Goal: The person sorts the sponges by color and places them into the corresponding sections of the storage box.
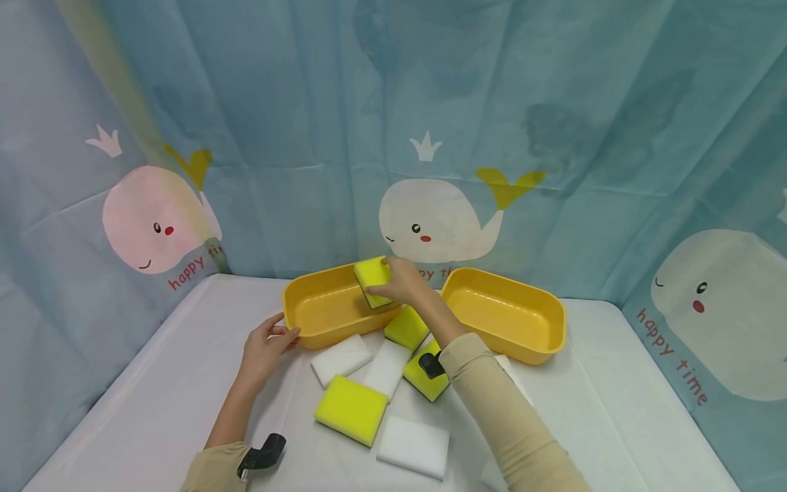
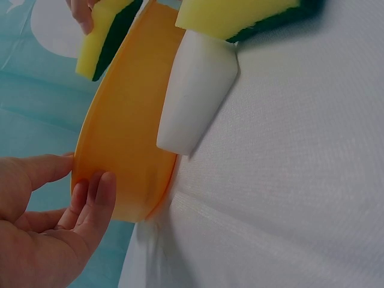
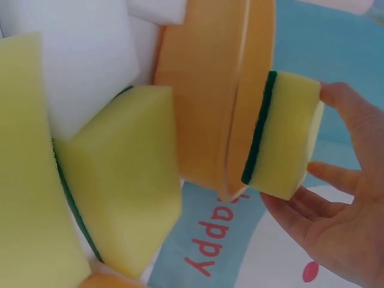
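Observation:
In the head view my right hand (image 1: 402,281) pinches a yellow sponge (image 1: 371,275) with a dark green scouring side, above the right end of the left yellow tray (image 1: 320,338). The right wrist view shows this sponge (image 3: 287,135) between thumb and fingers, green side toward the tray's rim (image 3: 243,120). My left hand (image 1: 266,348) holds the same tray at its left front corner. Its fingertips (image 2: 105,187) lie against the outer wall, seen in the left wrist view. Only yellow floor shows in the visible part of that tray.
A second yellow tray (image 1: 504,307) stands at the right. In front lie several sponges, among them a yellow one (image 1: 352,410), and several white foam blocks, one nearest me (image 1: 413,447). My right sleeve (image 1: 504,410) covers part of them. A blue whale-print curtain (image 1: 295,137) hangs behind.

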Available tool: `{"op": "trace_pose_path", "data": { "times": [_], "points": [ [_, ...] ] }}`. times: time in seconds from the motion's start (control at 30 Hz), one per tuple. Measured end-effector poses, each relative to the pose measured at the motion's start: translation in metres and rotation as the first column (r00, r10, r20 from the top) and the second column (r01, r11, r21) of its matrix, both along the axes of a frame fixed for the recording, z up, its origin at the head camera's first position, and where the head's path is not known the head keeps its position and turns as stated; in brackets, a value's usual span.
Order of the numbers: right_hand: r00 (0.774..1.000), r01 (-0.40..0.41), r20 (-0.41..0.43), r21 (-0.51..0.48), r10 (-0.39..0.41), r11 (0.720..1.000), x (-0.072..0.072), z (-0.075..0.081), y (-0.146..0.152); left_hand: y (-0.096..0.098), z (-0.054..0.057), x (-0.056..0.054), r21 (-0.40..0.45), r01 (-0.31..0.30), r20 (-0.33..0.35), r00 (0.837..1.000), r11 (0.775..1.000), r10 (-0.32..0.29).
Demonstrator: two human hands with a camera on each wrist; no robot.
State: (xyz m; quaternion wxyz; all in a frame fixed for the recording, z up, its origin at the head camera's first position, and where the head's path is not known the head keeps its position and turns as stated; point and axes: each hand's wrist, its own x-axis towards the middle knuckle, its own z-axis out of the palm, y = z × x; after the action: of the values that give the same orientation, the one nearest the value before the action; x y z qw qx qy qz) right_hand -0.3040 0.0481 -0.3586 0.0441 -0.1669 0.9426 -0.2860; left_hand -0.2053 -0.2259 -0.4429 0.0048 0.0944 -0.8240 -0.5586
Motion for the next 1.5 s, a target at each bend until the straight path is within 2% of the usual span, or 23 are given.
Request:
{"op": "trace_pose_path", "data": {
  "times": [0.3, 0.43, 0.73, 0.93, 1.23, 1.5],
  "points": [
    [0.999, 0.046, 0.005, -0.044, -0.046, 0.998, -0.010, -0.014, -0.002, 0.001, 0.000, 0.000, 0.015, -0.002, -0.007, 1.000, 1.000, 0.002],
    [0.998, 0.056, 0.035, -0.057, -0.054, 0.997, -0.014, -0.021, -0.004, 0.002, 0.001, 0.000, 0.027, -0.003, -0.007, 1.000, 1.000, 0.003],
    [0.997, 0.058, 0.052, -0.044, -0.056, 0.997, -0.010, -0.021, -0.007, 0.005, 0.002, -0.001, 0.022, -0.018, -0.001, 1.000, 1.000, 0.018],
    [0.996, 0.063, 0.065, -0.095, -0.056, 0.993, -0.010, -0.023, -0.006, 0.004, 0.002, -0.001, 0.026, -0.010, -0.009, 1.000, 1.000, 0.010],
    [1.000, -0.015, -0.011, -0.129, 0.013, 0.992, -0.005, -0.023, 0.003, 0.003, 0.002, 0.001, 0.015, -0.004, -0.015, 1.000, 1.000, 0.005],
    [0.998, -0.061, -0.041, -0.201, 0.054, 0.978, 0.006, -0.023, 0.009, 0.002, 0.002, 0.002, 0.013, -0.002, -0.007, 1.000, 1.000, 0.002]
  ]
}}
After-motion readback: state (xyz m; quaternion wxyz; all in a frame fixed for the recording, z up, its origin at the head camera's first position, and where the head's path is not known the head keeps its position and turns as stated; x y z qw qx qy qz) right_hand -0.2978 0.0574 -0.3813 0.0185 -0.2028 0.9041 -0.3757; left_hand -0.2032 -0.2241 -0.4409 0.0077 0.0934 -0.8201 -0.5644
